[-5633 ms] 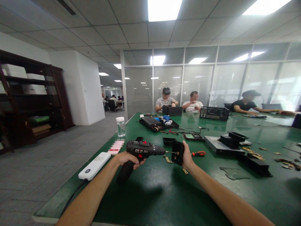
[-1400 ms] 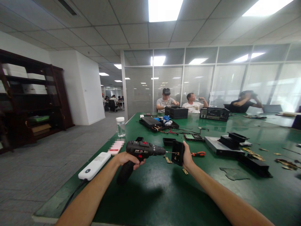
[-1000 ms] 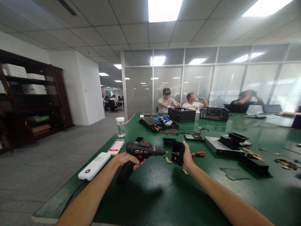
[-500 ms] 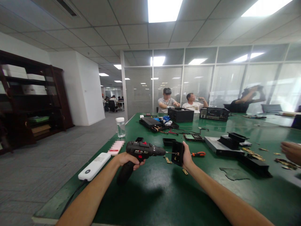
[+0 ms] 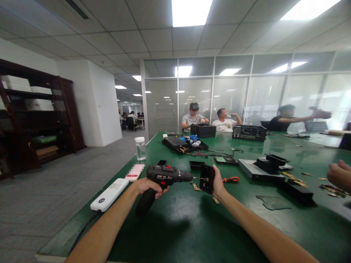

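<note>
My left hand [image 5: 153,187] is wrapped round the grip of a black power drill [image 5: 164,174] whose bit points right. The bit's tip meets a small black plastic case [image 5: 207,178], held upright with its open side toward the drill. My right hand [image 5: 218,181] grips that case from its right side. Brass-coloured parts show inside the case. Below it on the green table [image 5: 170,233] lie small brass pieces [image 5: 196,187]. An orange-handled screwdriver [image 5: 231,179] lies just right of my right hand, and a black tray [image 5: 197,165] stands behind the case.
At left are a white power strip [image 5: 109,194], a phone [image 5: 135,171] and a lidded jar [image 5: 140,149]. Rightward lie a silver device [image 5: 257,171], black housings [image 5: 297,191], clear film [image 5: 273,202] and another person's hand [image 5: 340,175]. People sit behind open black boxes [image 5: 203,130].
The drill, the case and both my hands have hardly moved. Across the table, a black box has shifted left, and the person at far right has stretched their arms out rightward.
</note>
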The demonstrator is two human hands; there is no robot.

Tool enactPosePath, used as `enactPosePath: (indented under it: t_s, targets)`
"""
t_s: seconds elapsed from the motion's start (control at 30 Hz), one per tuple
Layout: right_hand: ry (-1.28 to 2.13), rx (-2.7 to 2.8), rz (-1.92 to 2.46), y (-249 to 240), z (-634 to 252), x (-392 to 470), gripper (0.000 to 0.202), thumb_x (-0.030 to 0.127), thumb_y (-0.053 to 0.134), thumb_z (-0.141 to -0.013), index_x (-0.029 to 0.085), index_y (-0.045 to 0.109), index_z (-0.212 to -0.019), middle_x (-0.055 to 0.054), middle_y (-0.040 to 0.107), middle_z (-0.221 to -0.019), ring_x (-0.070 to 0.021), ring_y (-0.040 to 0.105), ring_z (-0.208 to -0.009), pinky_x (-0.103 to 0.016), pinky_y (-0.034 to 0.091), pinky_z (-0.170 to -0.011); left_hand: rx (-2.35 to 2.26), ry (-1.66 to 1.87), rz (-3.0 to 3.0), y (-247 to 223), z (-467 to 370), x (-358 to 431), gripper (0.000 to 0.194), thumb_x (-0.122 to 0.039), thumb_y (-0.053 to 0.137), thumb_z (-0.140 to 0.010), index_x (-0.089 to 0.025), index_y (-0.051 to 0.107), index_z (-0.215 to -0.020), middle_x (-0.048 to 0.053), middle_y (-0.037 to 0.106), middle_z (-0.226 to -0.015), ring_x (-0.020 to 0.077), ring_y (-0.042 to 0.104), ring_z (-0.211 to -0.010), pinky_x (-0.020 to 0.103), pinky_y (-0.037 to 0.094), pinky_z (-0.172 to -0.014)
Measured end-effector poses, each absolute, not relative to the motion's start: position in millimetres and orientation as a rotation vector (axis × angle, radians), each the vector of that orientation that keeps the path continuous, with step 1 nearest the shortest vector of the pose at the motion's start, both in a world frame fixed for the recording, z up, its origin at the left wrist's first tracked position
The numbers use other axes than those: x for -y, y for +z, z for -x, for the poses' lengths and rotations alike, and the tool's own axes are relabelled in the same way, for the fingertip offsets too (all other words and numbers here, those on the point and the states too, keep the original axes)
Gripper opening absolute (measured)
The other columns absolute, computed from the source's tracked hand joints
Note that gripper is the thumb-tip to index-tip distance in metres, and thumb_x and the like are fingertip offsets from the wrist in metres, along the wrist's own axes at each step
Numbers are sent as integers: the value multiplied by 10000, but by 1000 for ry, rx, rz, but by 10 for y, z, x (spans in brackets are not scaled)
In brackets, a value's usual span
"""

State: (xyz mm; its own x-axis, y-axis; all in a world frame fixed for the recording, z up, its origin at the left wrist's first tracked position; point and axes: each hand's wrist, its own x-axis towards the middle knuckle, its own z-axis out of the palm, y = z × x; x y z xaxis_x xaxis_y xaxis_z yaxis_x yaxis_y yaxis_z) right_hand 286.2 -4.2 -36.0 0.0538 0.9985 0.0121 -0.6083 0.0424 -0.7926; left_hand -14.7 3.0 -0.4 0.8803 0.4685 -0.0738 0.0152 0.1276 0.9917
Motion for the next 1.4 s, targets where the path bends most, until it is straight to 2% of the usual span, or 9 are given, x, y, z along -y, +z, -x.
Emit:
enactPosePath:
  t_s: [0.53,1.4]
  targets:
    - [1406,618,734,-318,-2829,71,420,575,463,-696,178,601,-714,4,526,-493,-139,486,-437,-259,397,-418,-417,340,-1397,-49,176,-78,375,-161,622,-589,-77,559,-949,63,538,-810,90,470,-531,230,358,-502]
    - [1398,624,750,-376,-2829,20,456,614,458,-672,179,594,-705,-2,535,-510,-153,505,-449,-281,409,-438,-427,340,-1397,-54,172,-77,383,-178,621,-574,-98,561,-944,55,534,-809,83,447,-523,224,341,-492]
